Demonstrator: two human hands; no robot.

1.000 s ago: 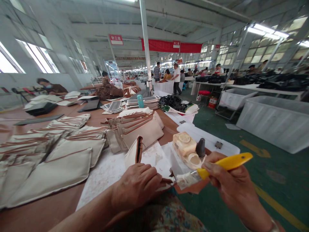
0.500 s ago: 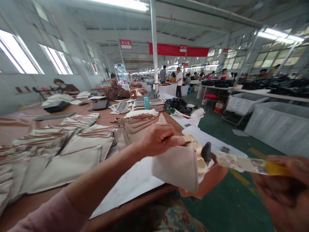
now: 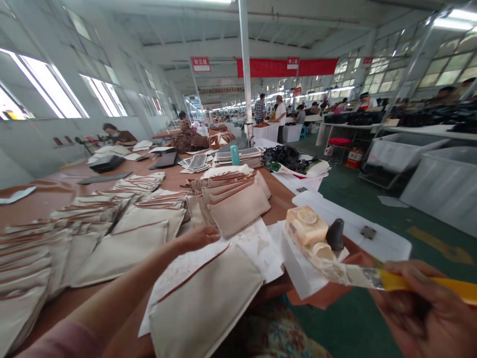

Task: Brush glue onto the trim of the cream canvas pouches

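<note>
My left hand [image 3: 199,237] lies low over the white paper [image 3: 257,243], fingers stretched to the right and nothing visible in them. Just in front of it, a beige fabric pouch-like panel [image 3: 206,303] with a brown-edged seam rests on the paper and overhangs the table's near edge. My right hand [image 3: 428,303] is closed around the yellow handle of a flat brush [image 3: 398,281]. Its pale, crusted bristles touch or hang right beside the mouth of a yellowish plastic container [image 3: 306,224]. A dark cone-shaped piece [image 3: 336,233] stands beside that container.
Rows of beige panels [image 3: 137,228] cover the left of the brown table, and another stack [image 3: 240,204] stands ahead. A turquoise bottle [image 3: 234,155] sits behind it. Black scraps [image 3: 285,158] lie farther back. White bins [image 3: 443,184] stand at the right; co-workers are in the background.
My left hand has moved left and down from the container, and the panel it held now lies on the paper. The brush has moved left to the container. The view has shifted slightly.
</note>
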